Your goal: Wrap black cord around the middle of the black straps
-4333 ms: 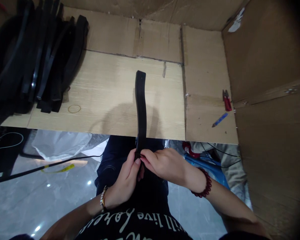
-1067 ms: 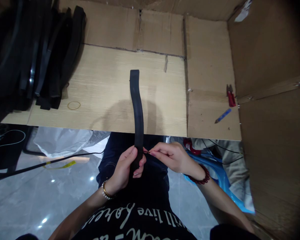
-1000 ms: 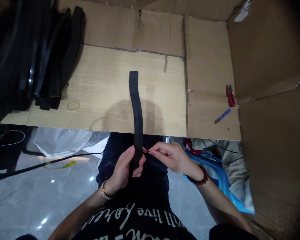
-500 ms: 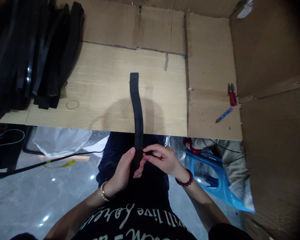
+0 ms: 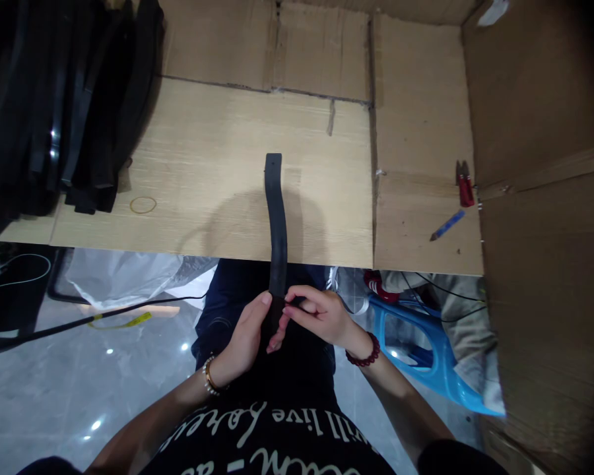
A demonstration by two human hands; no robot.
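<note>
A long dark strip (image 5: 278, 224) reaches from my hands out over the front edge of the cardboard-covered table (image 5: 218, 145), its far end above the surface. My left hand (image 5: 250, 330) grips the near end, thumb on top and fingers curled beneath. At the strip's right edge my right hand (image 5: 321, 313) is pinched, thumb and forefinger close together; whether something small is between the fingertips cannot be made out. The strip's lowest part blends into the dark shirt.
Many black strips (image 5: 94, 105) are heaped at the left. A rubber band (image 5: 143, 205) lies beside them. Red-handled snips (image 5: 465, 186) and a blue pen-like tool (image 5: 447, 226) lie at the right. A blue stool (image 5: 426, 363) stands below the table, and a cardboard wall (image 5: 539, 251) rises at the right.
The strip's far end has shifted slightly right and nearer to me. Both hands keep nearly the same hold. The view has moved slightly.
</note>
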